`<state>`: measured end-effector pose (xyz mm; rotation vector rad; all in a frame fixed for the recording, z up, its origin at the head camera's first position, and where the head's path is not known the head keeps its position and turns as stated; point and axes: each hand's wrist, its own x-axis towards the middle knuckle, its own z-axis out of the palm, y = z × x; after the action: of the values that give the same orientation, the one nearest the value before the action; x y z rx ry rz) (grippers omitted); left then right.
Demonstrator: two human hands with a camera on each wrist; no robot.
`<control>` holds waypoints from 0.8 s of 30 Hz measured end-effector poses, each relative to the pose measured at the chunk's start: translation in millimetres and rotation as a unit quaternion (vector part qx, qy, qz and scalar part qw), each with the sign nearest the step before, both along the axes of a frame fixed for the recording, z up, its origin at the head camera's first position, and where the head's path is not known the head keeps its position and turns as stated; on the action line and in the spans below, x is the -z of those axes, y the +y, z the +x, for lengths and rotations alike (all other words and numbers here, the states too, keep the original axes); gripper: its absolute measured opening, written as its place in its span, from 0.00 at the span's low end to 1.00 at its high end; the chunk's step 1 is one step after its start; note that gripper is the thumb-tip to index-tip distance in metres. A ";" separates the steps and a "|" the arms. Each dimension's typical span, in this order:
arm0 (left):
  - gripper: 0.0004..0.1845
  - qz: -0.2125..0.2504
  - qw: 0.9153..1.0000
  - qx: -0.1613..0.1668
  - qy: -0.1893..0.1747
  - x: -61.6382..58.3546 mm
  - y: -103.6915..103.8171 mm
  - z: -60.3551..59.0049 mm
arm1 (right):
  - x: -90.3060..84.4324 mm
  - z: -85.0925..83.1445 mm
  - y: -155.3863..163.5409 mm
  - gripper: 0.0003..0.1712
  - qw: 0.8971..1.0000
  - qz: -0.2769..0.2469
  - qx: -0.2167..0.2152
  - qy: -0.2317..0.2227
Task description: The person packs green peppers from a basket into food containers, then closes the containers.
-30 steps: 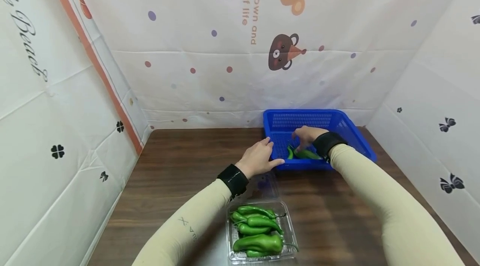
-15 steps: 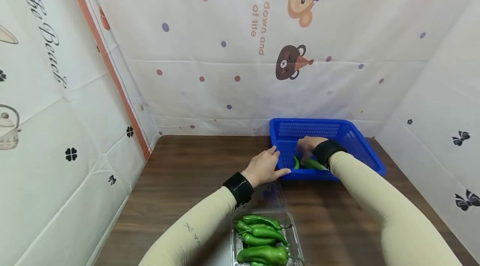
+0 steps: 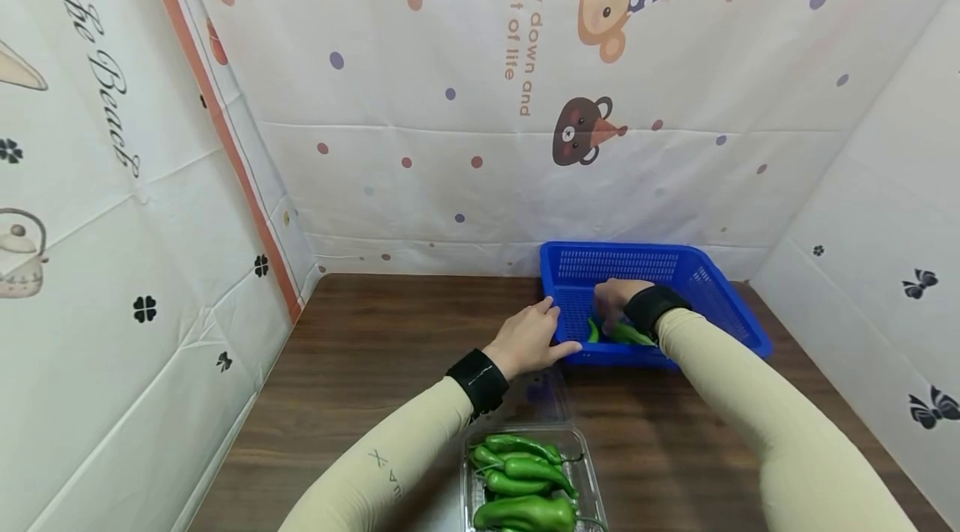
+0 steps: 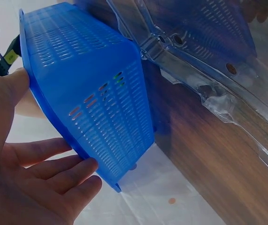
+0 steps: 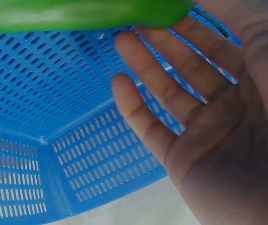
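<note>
A blue plastic basket (image 3: 645,355) stands at the back right. My left hand (image 3: 522,342) rests on its near left corner, thumb along the near rim and fingers at the left rim. Inside the basket my right hand (image 3: 615,297) reaches down to a large green pepper (image 3: 630,335). In the right wrist view fingertips pass behind that pepper (image 5: 87,14) near its stem; the thumb tip is out of view. The other fingers (image 5: 145,110) spread straight. A smaller green pepper (image 3: 593,330) lies to the left of the right hand.
A clear plastic box (image 3: 592,474) holding several green peppers (image 3: 525,472) stands in front. Its transparent lid (image 3: 551,399) lies open behind it, towards the basket and beneath the left forearm. Printed cloth (image 3: 405,198) walls the brown wooden table (image 3: 375,332) on its back and sides.
The right hand has sunk slightly lower over the large pepper in the basket. The left hand stays at the corner. The head view has shifted a little, so everything appears lower and further right.
</note>
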<state>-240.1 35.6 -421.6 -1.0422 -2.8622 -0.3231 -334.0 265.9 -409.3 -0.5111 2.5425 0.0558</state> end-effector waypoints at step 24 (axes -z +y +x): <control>0.39 -0.002 1.000 0.001 0.006 1.0 -0.4 -1.8 | -24.0 3.7 -0.8 0.35 1.000 -0.015 0.000 0.015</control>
<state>-241.9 35.2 -422.6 -1.0453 -2.8516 -0.3094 -330.3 265.1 -385.3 -0.5254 2.5754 0.0253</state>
